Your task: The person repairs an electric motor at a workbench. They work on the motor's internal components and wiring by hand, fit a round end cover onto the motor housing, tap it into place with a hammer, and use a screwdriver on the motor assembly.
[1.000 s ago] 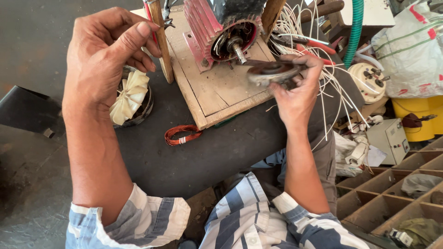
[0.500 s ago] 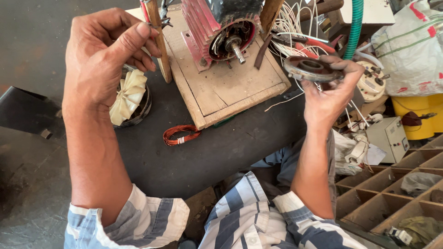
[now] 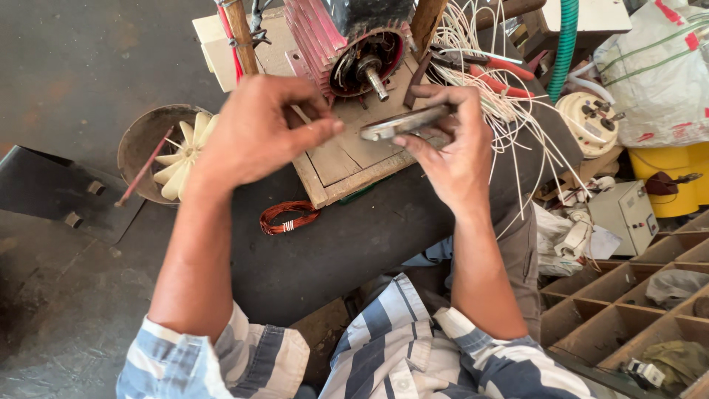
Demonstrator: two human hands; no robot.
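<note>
The right hand (image 3: 450, 151) grips a flat grey metal plate (image 3: 405, 123), fingers curled over its far edge and thumb underneath, holding it nearly edge-on just above the wooden board (image 3: 347, 159). The left hand (image 3: 258, 133) hovers close to the plate's near end, fingers bent and pinched toward the thumb; whether it has hold of anything cannot be told (it may be touching the plate's tip).

Beyond the hands a red ribbed motor (image 3: 354, 44) sits on the board, its open end showing copper windings and a bare steel shaft (image 3: 373, 77). A bundle of thin white wires (image 3: 487, 96) spills to the right of it, with red-handled pliers (image 3: 495, 70) lying across them.

A small coil of copper wire (image 3: 286, 216) rests on the dark mat (image 3: 354, 236) below the board. To the left, a cream plastic fan (image 3: 185, 155) lies in a round rusty metal cover (image 3: 144, 144).

On the right stand a yellow plastic container (image 3: 668, 177), a small grey box (image 3: 628, 214) with a switch, a white woven sack (image 3: 653, 66) with green and red stripes, and a green ribbed hose (image 3: 565, 41). Wooden compartments (image 3: 628, 310) fill the lower right corner.
</note>
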